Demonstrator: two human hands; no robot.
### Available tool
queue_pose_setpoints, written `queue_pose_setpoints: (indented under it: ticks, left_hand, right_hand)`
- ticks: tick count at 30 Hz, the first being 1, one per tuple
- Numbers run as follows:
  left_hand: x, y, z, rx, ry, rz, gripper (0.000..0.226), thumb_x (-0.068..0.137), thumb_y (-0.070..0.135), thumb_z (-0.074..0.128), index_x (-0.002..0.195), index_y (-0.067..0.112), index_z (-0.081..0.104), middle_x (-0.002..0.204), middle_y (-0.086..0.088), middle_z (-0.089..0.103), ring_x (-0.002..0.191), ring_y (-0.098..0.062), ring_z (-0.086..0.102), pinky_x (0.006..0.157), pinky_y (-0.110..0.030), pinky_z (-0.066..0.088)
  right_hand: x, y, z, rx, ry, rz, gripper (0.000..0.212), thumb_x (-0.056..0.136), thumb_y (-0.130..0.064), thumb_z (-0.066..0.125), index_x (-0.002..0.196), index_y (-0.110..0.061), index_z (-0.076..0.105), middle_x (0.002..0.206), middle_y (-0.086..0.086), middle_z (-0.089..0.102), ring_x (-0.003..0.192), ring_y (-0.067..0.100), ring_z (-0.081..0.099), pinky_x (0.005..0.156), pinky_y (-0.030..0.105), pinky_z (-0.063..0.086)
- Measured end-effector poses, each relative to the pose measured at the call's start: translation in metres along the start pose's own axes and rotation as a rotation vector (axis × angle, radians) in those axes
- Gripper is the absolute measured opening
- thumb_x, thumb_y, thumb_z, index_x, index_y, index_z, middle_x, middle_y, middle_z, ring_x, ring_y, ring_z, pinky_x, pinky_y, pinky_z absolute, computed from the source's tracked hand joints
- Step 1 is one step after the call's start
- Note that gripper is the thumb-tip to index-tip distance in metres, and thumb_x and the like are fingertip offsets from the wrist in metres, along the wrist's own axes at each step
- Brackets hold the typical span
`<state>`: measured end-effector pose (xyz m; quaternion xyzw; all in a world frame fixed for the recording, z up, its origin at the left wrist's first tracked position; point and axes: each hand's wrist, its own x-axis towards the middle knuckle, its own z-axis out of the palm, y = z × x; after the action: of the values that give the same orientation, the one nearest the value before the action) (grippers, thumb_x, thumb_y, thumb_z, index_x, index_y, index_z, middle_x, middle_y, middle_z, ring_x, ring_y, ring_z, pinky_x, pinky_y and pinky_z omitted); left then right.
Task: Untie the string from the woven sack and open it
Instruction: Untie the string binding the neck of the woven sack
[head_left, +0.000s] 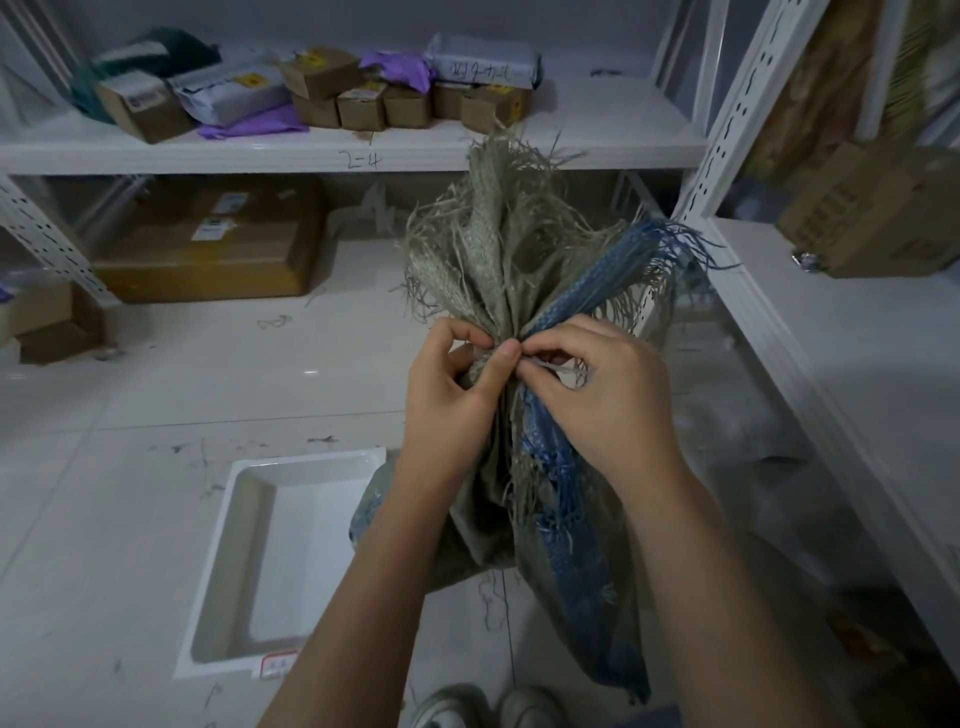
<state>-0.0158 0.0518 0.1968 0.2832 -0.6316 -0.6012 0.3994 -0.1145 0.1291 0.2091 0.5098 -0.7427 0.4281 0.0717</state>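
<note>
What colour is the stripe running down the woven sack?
Blue stripe on a grey-green woven sack; seen in the head view.

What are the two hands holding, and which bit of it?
Both hands hold the woven sack at its bunched, tied neck. The left hand grips the neck; the right hand pinches the string there.

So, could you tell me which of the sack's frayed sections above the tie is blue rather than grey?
It is the blue woven strip fanning up and right from the right hand; the other frayed folds of the woven sack are grey-green.
</note>
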Motion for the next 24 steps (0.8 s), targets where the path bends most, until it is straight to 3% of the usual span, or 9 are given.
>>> queue_pose_setpoints:
  ticks: [3, 7, 10, 14, 17, 20, 22, 24]
  left_hand:
    - [0.002, -0.002, 0.0, -0.055, 0.034, -0.021, 0.02, 0.087, 0.007, 0.063, 0.08, 0.012, 0.045, 0.073, -0.021, 0.058, 0.052, -0.012, 0.049, 0.047, -0.015, 0.038]
    - [0.005, -0.005, 0.002, -0.045, 0.099, -0.022, 0.03, 0.087, 0.004, 0.062, 0.071, 0.014, 0.038, 0.06, -0.012, 0.044, 0.039, -0.003, 0.034, 0.041, -0.015, 0.029]
    - [0.006, -0.006, 0.001, -0.077, 0.14, -0.029, 0.036, 0.087, 0.0, 0.061, 0.067, 0.017, 0.035, 0.056, -0.004, 0.038, 0.04, -0.002, 0.032, 0.042, -0.016, 0.03]
    - [0.005, -0.005, 0.0, -0.125, 0.146, -0.056, 0.034, 0.089, 0.001, 0.057, 0.069, 0.017, 0.035, 0.056, -0.005, 0.035, 0.042, -0.005, 0.03, 0.042, -0.017, 0.027]
    - [0.003, -0.002, -0.001, -0.151, 0.099, -0.074, 0.024, 0.091, 0.004, 0.057, 0.077, 0.015, 0.041, 0.061, -0.012, 0.043, 0.05, -0.017, 0.035, 0.047, -0.024, 0.029]
    - [0.002, 0.0, -0.004, -0.015, -0.016, 0.068, 0.019, 0.088, 0.009, 0.061, 0.086, 0.02, 0.046, 0.076, -0.016, 0.056, 0.064, -0.024, 0.052, 0.058, -0.031, 0.041]
    - [0.0, -0.002, -0.004, 0.185, -0.064, 0.192, 0.023, 0.087, 0.014, 0.061, 0.09, 0.031, 0.046, 0.087, 0.005, 0.06, 0.077, -0.013, 0.06, 0.069, -0.028, 0.048]
    - [-0.002, -0.003, -0.002, 0.343, -0.03, 0.277, 0.021, 0.089, 0.018, 0.059, 0.092, 0.034, 0.046, 0.089, 0.018, 0.058, 0.079, -0.006, 0.061, 0.071, -0.027, 0.051]
  right_hand:
    - [0.0, -0.001, 0.0, 0.002, 0.011, -0.024, 0.01, 0.077, -0.028, 0.068, 0.081, -0.02, 0.073, 0.076, -0.006, 0.068, 0.073, 0.016, 0.061, 0.064, 0.039, 0.052]
    - [0.001, -0.002, 0.003, 0.003, 0.015, -0.054, 0.008, 0.078, -0.025, 0.068, 0.08, -0.019, 0.072, 0.076, -0.006, 0.068, 0.073, 0.017, 0.062, 0.065, 0.04, 0.052]
    - [0.002, -0.002, 0.004, 0.003, 0.016, -0.074, 0.006, 0.079, -0.024, 0.069, 0.08, -0.018, 0.071, 0.077, -0.005, 0.068, 0.074, 0.018, 0.063, 0.065, 0.04, 0.052]
    - [0.003, -0.003, 0.004, 0.035, 0.033, -0.073, 0.006, 0.079, -0.023, 0.071, 0.08, -0.016, 0.072, 0.077, -0.003, 0.069, 0.075, 0.017, 0.064, 0.064, 0.04, 0.052]
    - [0.003, -0.001, 0.003, 0.066, 0.041, -0.054, 0.007, 0.078, -0.021, 0.072, 0.081, -0.015, 0.073, 0.079, -0.003, 0.07, 0.075, 0.017, 0.065, 0.064, 0.041, 0.053]
    - [0.002, 0.005, 0.003, 0.105, 0.055, -0.017, 0.006, 0.077, -0.017, 0.071, 0.082, -0.014, 0.074, 0.079, -0.002, 0.071, 0.076, 0.017, 0.065, 0.066, 0.042, 0.054]
    - [0.002, 0.008, 0.002, 0.101, 0.058, 0.001, 0.006, 0.077, -0.015, 0.071, 0.083, -0.013, 0.074, 0.079, -0.001, 0.071, 0.076, 0.018, 0.065, 0.067, 0.042, 0.053]
    - [0.002, 0.008, 0.001, 0.088, 0.064, 0.012, 0.006, 0.077, -0.014, 0.071, 0.083, -0.013, 0.074, 0.079, -0.001, 0.072, 0.076, 0.016, 0.064, 0.068, 0.039, 0.053]
